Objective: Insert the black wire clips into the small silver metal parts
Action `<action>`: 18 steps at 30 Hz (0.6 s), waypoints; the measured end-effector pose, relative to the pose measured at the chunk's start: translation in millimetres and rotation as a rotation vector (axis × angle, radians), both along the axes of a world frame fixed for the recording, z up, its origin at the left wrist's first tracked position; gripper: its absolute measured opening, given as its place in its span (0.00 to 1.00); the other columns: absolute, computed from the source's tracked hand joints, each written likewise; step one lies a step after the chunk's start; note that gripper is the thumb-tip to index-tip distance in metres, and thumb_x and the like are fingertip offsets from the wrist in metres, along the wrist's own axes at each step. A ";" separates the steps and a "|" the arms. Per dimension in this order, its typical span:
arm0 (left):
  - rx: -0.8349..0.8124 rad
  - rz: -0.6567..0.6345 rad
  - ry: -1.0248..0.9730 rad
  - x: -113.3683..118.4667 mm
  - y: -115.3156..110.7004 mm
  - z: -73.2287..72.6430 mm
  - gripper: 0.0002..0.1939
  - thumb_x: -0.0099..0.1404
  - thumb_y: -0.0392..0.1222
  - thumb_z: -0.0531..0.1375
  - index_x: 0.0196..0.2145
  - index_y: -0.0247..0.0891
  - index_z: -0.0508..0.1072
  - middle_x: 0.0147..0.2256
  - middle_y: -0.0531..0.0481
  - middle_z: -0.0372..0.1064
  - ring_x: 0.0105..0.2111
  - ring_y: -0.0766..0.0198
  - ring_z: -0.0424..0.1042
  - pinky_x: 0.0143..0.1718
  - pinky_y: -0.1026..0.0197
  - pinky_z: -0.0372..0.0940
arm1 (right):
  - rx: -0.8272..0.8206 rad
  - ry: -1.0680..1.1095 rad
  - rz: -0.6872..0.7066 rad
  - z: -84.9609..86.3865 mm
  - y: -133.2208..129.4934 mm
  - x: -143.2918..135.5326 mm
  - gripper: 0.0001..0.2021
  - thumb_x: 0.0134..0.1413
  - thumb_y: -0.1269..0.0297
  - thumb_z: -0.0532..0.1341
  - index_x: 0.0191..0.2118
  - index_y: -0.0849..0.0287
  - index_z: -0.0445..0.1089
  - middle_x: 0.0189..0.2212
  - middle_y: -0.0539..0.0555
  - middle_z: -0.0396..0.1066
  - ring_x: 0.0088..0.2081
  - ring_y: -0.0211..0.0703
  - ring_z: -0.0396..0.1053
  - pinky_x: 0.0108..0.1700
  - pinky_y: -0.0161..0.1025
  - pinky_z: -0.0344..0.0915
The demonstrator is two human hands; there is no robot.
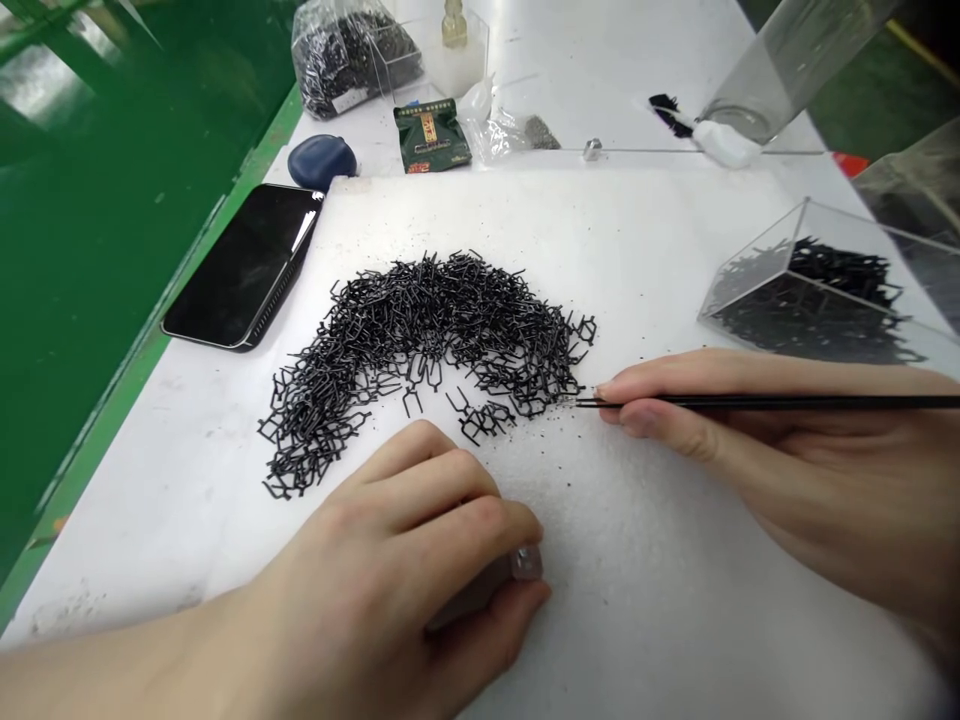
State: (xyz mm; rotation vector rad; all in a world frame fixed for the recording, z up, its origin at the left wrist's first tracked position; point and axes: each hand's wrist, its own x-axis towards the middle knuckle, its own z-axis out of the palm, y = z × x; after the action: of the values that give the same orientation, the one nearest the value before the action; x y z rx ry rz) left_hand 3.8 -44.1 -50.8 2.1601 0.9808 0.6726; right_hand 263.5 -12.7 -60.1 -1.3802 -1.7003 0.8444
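Note:
My left hand [420, 560] is closed around a small clear block [526, 562] with a metallic spot, held between thumb and fingers; most of it is hidden. In my right hand [750, 430] are slim black tweezers [787, 402], pinched between thumb and index finger. Their tips reach the right end of a curved pile of small black forked pieces [442, 310]. Whether the tips grip a piece is too small to tell. A loose cluster of the same pieces [487, 418] lies inside the curve, just beyond my left hand.
At the left edge lie a black phone [244, 265] and a dark blue case [322, 161]. Behind are a bag of black pieces [337, 60], a green packet [431, 135] and a small nut [592, 149]. A clear bin [806, 285] and a clear cylinder [787, 70] are at right.

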 end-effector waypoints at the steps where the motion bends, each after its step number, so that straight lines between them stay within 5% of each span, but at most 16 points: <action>1: -0.001 -0.002 0.000 -0.5 -0.2 0.1 0.08 0.68 0.29 0.67 0.43 0.39 0.80 0.34 0.54 0.75 0.37 0.65 0.69 0.42 0.63 0.68 | 0.000 0.009 -0.003 0.1 0.0 0.0 0.09 0.60 0.64 0.75 0.39 0.35 0.85 0.39 0.37 0.87 0.41 0.41 0.87 0.44 0.34 0.85; 9: 0.064 0.058 0.015 0.9 -0.8 -3.1 0.05 0.72 0.32 0.68 0.44 0.38 0.81 0.34 0.53 0.77 0.36 0.65 0.70 0.41 0.63 0.70 | 0.042 -0.033 -0.008 6.4 -3.3 5.8 0.05 0.62 0.58 0.74 0.41 0.37 0.85 0.39 0.41 0.87 0.37 0.44 0.85 0.37 0.39 0.84; 13: 0.103 0.065 0.055 3.4 -0.6 -3.0 0.02 0.73 0.34 0.69 0.42 0.35 0.84 0.32 0.52 0.78 0.34 0.64 0.71 0.42 0.61 0.70 | 0.022 -0.034 0.156 11.1 -10.8 4.6 0.02 0.64 0.55 0.72 0.41 0.37 0.83 0.39 0.41 0.86 0.38 0.44 0.85 0.34 0.37 0.82; 18: 0.100 0.059 0.064 5.0 -0.8 1.2 0.04 0.74 0.35 0.68 0.43 0.34 0.85 0.32 0.51 0.78 0.35 0.62 0.72 0.45 0.59 0.71 | 0.001 0.013 0.438 10.4 -15.8 3.1 0.10 0.65 0.65 0.71 0.46 0.38 0.81 0.42 0.43 0.86 0.43 0.45 0.86 0.41 0.35 0.84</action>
State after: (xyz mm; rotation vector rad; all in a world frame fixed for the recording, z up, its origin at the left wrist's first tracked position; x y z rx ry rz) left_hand 8.8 -44.9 -49.6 2.2591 1.0681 0.6976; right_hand 266.7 -28.5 -49.7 -1.0086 -2.0277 1.0857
